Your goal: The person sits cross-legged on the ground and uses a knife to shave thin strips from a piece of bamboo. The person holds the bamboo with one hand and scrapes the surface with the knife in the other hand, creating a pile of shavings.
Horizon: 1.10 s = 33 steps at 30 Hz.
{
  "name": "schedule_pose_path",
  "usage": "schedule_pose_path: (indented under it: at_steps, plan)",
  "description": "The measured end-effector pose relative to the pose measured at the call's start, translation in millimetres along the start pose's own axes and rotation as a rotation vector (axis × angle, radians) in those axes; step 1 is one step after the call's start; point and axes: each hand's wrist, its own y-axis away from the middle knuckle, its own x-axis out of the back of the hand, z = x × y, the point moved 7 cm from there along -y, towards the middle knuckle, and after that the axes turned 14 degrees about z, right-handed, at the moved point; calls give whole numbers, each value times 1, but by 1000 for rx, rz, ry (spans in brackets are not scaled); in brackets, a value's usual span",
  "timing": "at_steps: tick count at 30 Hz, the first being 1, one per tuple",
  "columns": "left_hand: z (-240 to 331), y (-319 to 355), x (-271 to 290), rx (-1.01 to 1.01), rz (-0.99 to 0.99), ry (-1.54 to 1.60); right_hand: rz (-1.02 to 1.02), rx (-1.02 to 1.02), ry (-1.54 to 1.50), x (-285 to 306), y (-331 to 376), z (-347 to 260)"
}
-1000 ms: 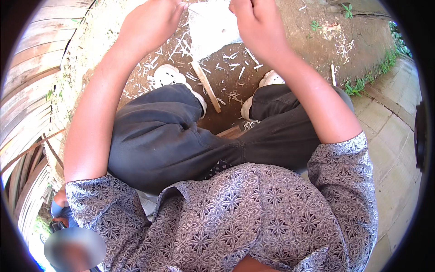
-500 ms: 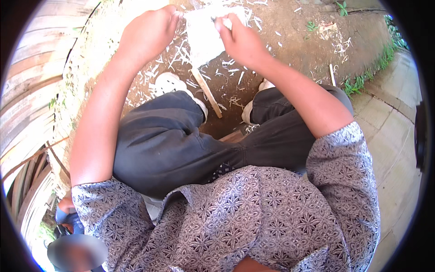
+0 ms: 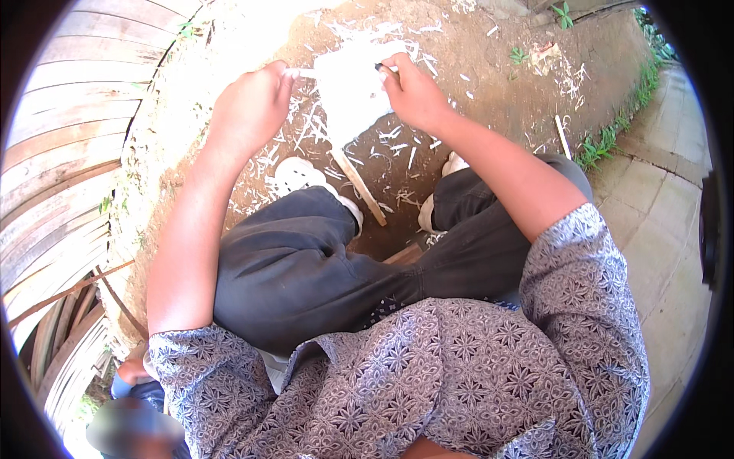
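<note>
At 11 o'clock the left hand (image 3: 256,103) pinches a thin white strip (image 3: 306,73); at 1 the right hand (image 3: 414,93) pinches a small dark object (image 3: 378,66). Between them lies a bright white sheet (image 3: 348,103), a pale wooden stick (image 3: 359,189) at its 6 o'clock.

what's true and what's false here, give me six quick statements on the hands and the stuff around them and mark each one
1. The left hand has a thin pale strip at its fingertips. True.
2. The right hand holds something bright red. False: the small thing at its fingertips is dark.
3. A bright white object shows between the two hands. True, though its detail is washed out.
4. The wooden stick lies across the right knee. False: it is between the two pale shoes.
5. Pale slivers are scattered on the brown ground. True.
6. The trousers are white. False: they are dark.
</note>
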Motion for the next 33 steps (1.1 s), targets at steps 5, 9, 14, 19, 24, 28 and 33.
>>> schedule_pose_path:
  at_steps: [5, 9, 14, 19, 24, 28, 33]
  plan:
    - [-1, 3, 7, 7, 26, 19, 86, 146, -350, 36, 28, -81]
    - [13, -5, 4, -16, 23, 57, -36, 96, -69, -17, 36, 9]
    - [4, 1, 11, 23, 24, 43, 29, 98, -365, 41, 23, -90]
    - [16, -11, 8, -9, 32, 10, 33, 156, -139, -2, 40, -10]
    - [0, -8, 10, 34, 36, 27, -79, 68, -238, 22, 29, -65]
    - [15, -6, 13, 28, 17, 41, 27, 103, -348, 40, 35, -83]
    - [30, -14, 10, -85, 15, 37, -34, 125, -110, -13, 35, 5]
